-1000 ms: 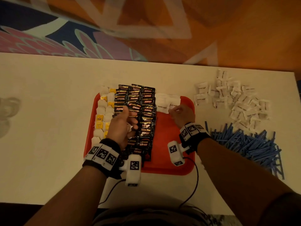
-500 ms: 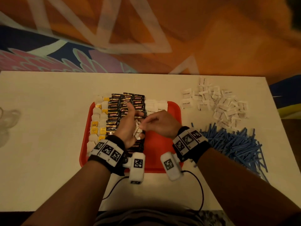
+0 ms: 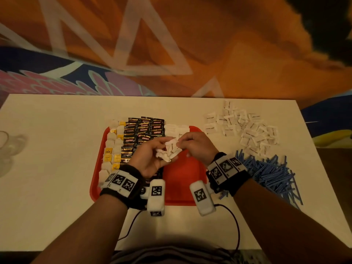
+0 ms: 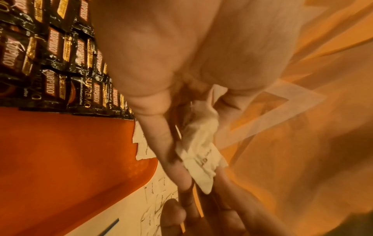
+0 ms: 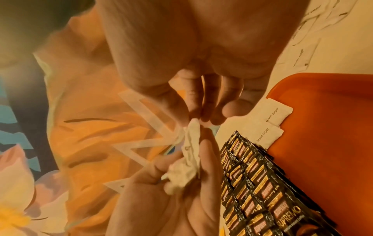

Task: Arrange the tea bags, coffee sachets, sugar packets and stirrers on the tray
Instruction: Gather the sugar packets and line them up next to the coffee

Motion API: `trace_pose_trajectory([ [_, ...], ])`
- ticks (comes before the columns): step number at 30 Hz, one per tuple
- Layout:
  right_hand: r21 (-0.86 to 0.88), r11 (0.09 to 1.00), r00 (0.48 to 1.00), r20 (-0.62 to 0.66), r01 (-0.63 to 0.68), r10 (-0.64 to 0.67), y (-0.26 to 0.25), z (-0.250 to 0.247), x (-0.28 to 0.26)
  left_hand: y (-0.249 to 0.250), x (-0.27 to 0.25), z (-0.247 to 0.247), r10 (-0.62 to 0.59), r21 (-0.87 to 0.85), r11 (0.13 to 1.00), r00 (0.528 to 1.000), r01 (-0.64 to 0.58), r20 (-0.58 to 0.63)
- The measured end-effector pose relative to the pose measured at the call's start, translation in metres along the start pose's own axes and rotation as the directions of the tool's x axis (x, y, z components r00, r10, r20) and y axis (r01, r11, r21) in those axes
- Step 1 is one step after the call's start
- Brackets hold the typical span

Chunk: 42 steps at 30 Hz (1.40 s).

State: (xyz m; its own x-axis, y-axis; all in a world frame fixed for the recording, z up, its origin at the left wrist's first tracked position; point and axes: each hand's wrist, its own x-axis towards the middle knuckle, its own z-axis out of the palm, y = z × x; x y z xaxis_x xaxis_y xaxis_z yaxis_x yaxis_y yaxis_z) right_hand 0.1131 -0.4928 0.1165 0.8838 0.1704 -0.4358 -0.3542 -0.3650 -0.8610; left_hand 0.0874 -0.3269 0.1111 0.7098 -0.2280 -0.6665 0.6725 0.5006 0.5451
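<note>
Above the red tray: left hand palm-up, fingers curled round a crumpled bunch of brown sugar packets; right hand pinching the top packet's edge. Kopiko coffee sachets and tea bags on the tray's left half; blue stirrers right of it.

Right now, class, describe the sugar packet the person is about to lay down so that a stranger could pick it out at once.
Find the red tray in the middle of the white table. Above its bare right half, the left hand cups a small bunch of sugar packets. The right hand pinches the top packet: the only one held by both hands.
</note>
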Motion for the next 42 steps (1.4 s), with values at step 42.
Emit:
trace_pose_trajectory([
  [42, 0.379, 0.91, 0.958, -0.279, 0.17, -0.063, 0.003, 0.008, 0.008, -0.003, 0.008, 0.013, 0.299, 0.22, 0.938, 0.947, -0.268, -0.118],
])
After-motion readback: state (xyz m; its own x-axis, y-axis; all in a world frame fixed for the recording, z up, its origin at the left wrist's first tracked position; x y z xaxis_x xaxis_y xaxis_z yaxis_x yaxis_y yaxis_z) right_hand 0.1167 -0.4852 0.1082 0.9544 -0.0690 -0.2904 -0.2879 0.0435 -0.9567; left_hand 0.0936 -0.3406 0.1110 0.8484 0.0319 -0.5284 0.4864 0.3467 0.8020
